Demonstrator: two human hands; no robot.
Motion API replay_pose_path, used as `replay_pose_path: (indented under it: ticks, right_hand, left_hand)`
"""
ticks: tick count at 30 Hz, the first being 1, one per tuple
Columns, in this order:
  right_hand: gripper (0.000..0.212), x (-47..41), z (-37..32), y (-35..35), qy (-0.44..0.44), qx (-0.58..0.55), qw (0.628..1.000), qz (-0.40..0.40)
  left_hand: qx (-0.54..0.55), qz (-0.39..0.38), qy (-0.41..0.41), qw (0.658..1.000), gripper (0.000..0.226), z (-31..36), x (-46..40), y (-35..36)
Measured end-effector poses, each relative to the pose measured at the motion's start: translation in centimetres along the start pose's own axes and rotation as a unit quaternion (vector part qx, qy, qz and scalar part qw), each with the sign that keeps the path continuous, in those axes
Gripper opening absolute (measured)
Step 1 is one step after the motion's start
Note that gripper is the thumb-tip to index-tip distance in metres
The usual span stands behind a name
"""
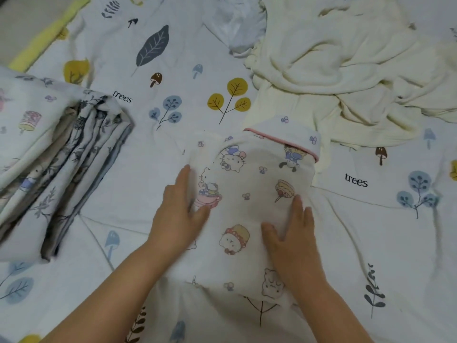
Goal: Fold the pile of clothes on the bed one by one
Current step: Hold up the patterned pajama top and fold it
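A small white garment with cartoon prints and a pink-trimmed edge (254,184) lies folded on the bed in front of me. My left hand (180,206) rests flat on its left edge with fingers extended. My right hand (291,233) presses flat on the garment's lower right part, fingers spread. Neither hand grips the cloth. A crumpled cream garment (346,70) lies beyond it at the upper right, with a white garment (237,26) behind it.
A stack of folded printed clothes (57,154) sits at the left. The bed sheet (173,100) is white with leaf, tree and mushroom prints. A yellow strip (47,38) runs along the bed's upper left edge.
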State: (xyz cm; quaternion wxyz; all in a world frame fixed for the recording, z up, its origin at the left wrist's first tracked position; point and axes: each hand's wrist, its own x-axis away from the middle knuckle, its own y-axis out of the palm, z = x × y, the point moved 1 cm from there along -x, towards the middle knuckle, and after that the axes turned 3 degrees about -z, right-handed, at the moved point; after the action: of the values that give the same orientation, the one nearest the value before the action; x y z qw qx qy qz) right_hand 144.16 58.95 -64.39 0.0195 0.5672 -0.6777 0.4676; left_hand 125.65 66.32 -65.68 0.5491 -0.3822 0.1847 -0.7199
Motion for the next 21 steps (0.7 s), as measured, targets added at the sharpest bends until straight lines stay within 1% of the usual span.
replay_pose_path:
  ticks: [1, 2, 3, 5, 6, 7, 9, 10, 11, 12, 13, 14, 15, 16, 17, 19, 20, 21]
  right_hand:
    - [0.082, -0.3, 0.2, 0.4, -0.001, -0.003, 1.000, 0.001]
    - [0.085, -0.5, 0.4, 0.7, -0.001, -0.005, 1.000, 0.007]
    - [0.089, -0.8, 0.7, 0.8, -0.003, -0.011, 1.000, 0.013]
    - [0.095, -1.3, 1.3, 0.5, 0.009, -0.036, 0.999, 0.018]
    - [0.096, -1.3, 1.4, 0.2, 0.017, -0.051, 0.998, 0.019]
    - [0.096, -1.4, 1.4, 0.0, 0.020, -0.065, 0.997, 0.020]
    - [0.094, -1.5, 1.4, -0.4, 0.019, -0.079, 0.996, 0.028]
    - [0.093, -1.5, 1.3, -0.4, 0.016, -0.068, 0.997, 0.029]
    - [0.091, -1.4, 1.1, -0.4, 0.010, -0.038, 0.999, 0.029]
    - [0.088, -1.2, 0.8, -0.1, 0.005, 0.005, 1.000, 0.030]
    - [0.084, -1.0, 0.5, 0.3, -0.003, 0.047, 0.998, 0.040]
    - [0.080, -0.7, 0.2, 0.9, -0.010, 0.077, 0.996, 0.052]
    - [0.078, -0.3, -0.1, 1.6, -0.016, 0.096, 0.993, 0.062]
    - [0.079, 0.1, -0.1, 2.4, -0.021, 0.118, 0.991, 0.064]
    - [0.081, 0.4, 0.1, 3.3, -0.022, 0.155, 0.986, 0.058]
    - [0.084, 1.0, 1.1, 4.7, -0.021, 0.236, 0.970, 0.044]
    - [0.084, 1.1, 1.4, 5.0, -0.019, 0.262, 0.964, 0.037]
    - [0.082, 0.9, 1.6, 5.2, -0.015, 0.273, 0.961, 0.038]
  left_hand:
    - [0.010, -0.008, 0.005, 1.000, 0.066, 0.4, -0.7, 0.3]
    - [0.012, -0.023, -0.002, 1.000, 0.048, 0.7, -1.7, 0.6]
    - [0.009, -0.043, -0.015, 0.999, 0.035, 1.1, -2.5, 0.9]
    - [0.029, -0.062, -0.016, 0.998, 0.034, 1.9, -3.6, 1.1]
    - [0.066, -0.063, -0.007, 0.996, 0.030, 2.3, -3.9, 1.0]
    - [0.126, -0.062, 0.001, 0.990, 0.024, 2.6, -4.0, 0.8]
    - [0.234, -0.063, -0.002, 0.970, 0.020, 2.5, -3.7, 0.4]
    - [0.246, -0.054, -0.013, 0.968, 0.019, 2.1, -3.5, 0.4]
    - [0.208, -0.029, -0.029, 0.977, 0.015, 1.7, -3.2, 0.5]
    - [0.120, 0.011, -0.042, 0.992, 0.010, 1.2, -2.9, 0.6]
    - [0.010, 0.063, -0.034, 0.997, 0.022, 0.8, -2.4, 0.8]
    - [-0.088, 0.106, 0.007, 0.990, 0.041, 0.6, -2.1, 1.3]
    - [-0.157, 0.122, 0.073, 0.977, 0.055, 0.6, -1.8, 1.8]
    - [-0.206, 0.116, 0.136, 0.962, 0.060, 0.6, -1.6, 2.4]
    - [-0.244, 0.077, 0.170, 0.952, 0.060, 0.4, -1.4, 3.0]
    - [-0.280, -0.024, 0.154, 0.947, 0.061, -0.9, -1.4, 4.0]
    - [-0.283, -0.053, 0.132, 0.948, 0.061, -1.8, -1.4, 4.5]
    - [-0.279, -0.058, 0.119, 0.951, 0.060, -2.7, -1.4, 5.0]
